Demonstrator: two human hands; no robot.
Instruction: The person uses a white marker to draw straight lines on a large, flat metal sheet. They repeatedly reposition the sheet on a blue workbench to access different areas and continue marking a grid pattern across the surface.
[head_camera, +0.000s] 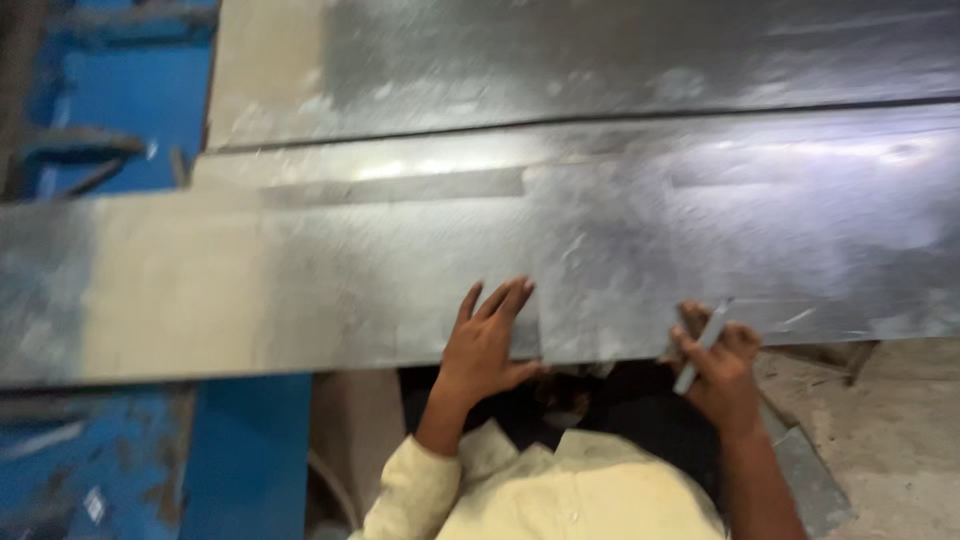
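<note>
Nearest the camera, the left hand (487, 340) lies flat with fingers spread, pressing on the near edge of the grey metal sheet (620, 250). The right hand (722, 370) is closed around a thin metal scriber (703, 346), its tip at the sheet edge. No marked line is discernible; blur obscures progress. Beyond lie a second sheet (600, 60) and a blue machine frame (130, 90).

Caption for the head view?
Left hand flat on a metal sheet; right hand holds a thin tool at its edge.

Blue painted metal machine frame (130, 100) at left with worn, rusty patches, dusty grey concrete floor (890, 440) at lower right, soft overhead glare
</note>
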